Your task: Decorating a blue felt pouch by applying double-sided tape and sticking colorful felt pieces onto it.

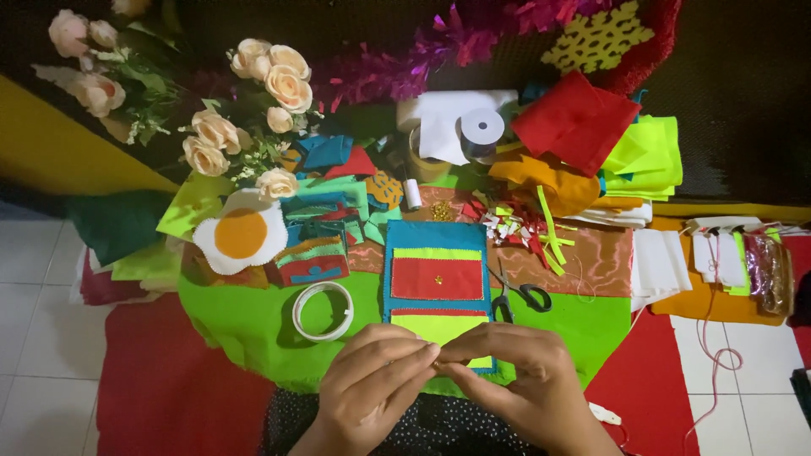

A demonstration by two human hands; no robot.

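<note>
Both hands (456, 371) (fingertips pinched) over felt panel (439, 279)

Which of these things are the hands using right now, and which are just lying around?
In use:
left hand and right hand, fingertips pinched together over the felt panel, the blue one with red and yellow strips. What they pinch is too small to tell.

Lying about:
scissors
tape ring
felt fried egg
fake roses
red felt sheet
white ribbon spool
</note>
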